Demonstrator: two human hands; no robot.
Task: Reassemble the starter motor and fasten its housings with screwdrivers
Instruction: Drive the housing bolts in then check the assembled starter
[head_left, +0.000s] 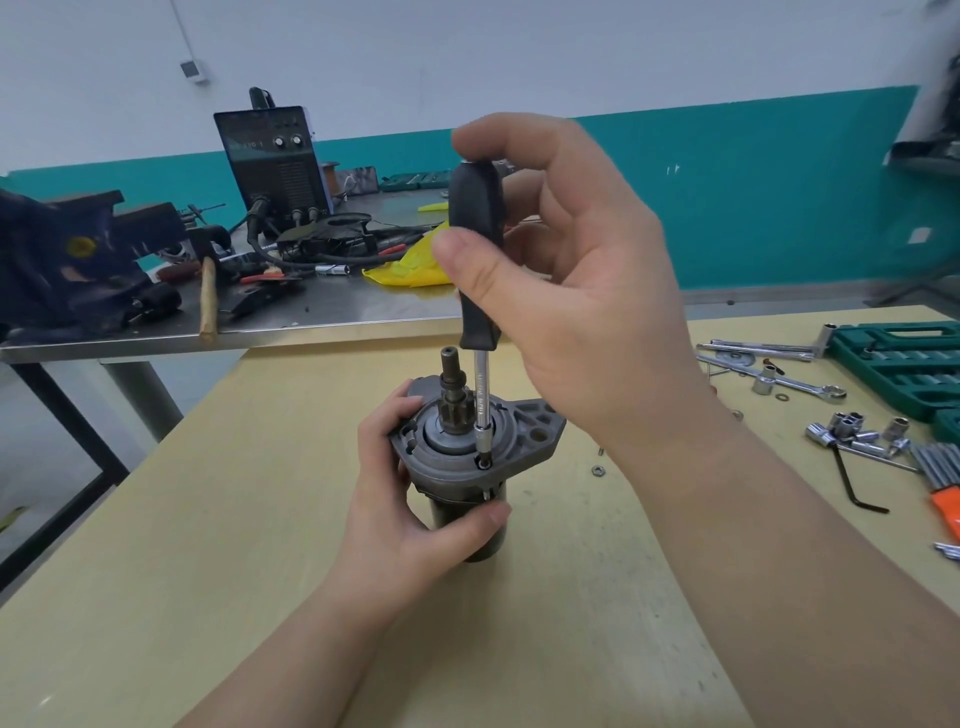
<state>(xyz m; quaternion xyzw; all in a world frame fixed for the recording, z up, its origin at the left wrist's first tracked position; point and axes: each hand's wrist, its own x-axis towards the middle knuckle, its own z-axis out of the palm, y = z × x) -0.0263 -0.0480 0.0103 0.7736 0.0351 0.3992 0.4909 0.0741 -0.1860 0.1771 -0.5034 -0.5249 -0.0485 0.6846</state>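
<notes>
The starter motor (462, 467) is standing upright on the wooden tabletop (208, 519), pinion end up. The left hand (400, 499) is wrapping its fingers around the motor's body and flange. The right hand (561, 291) is gripping the black handle of a screwdriver (475, 249), whose tip is sitting in a screw (484, 462) on the front housing. Sockets (852, 434) are lying to the right.

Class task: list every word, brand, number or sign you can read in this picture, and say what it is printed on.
Nothing can be read for certain.
Screwdriver shaft: small engraved lettering, too blurred to read.
Welder front panel: faint marks near the knobs, too blurred to read.
Vise: a yellow round badge, no legible text.
Socket case: no legible text.
Starter motor: no visible markings.
</notes>
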